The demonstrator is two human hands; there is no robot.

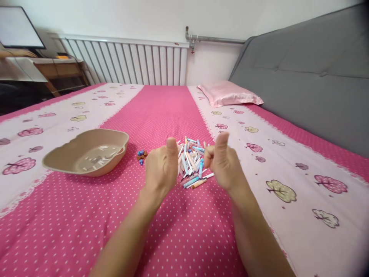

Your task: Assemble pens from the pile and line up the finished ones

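Note:
My left hand (161, 163) is held above the bed in a fist with its thumb pointing up. My right hand (225, 161) makes the same shape, thumb raised and fingers curled in. Neither shows anything in its grip. Between and behind them lies a loose pile of slim sticks (190, 159) in white, light blue and peach; they look like chalk, but I cannot be sure. A small cluster of blue and brown pieces (141, 155) sits just left of my left hand. Farther left stands a beige basin (86, 140) with white bits and short sticks on its bottom.
A pink patterned bedsheet (178, 246) covers the bed. At the far right are a pink pillow (230, 93) and a grey padded headboard (311, 73). A white radiator (129, 63) runs along the wall. Another person's hand (20, 53) rests on a desk by a monitor (20, 27).

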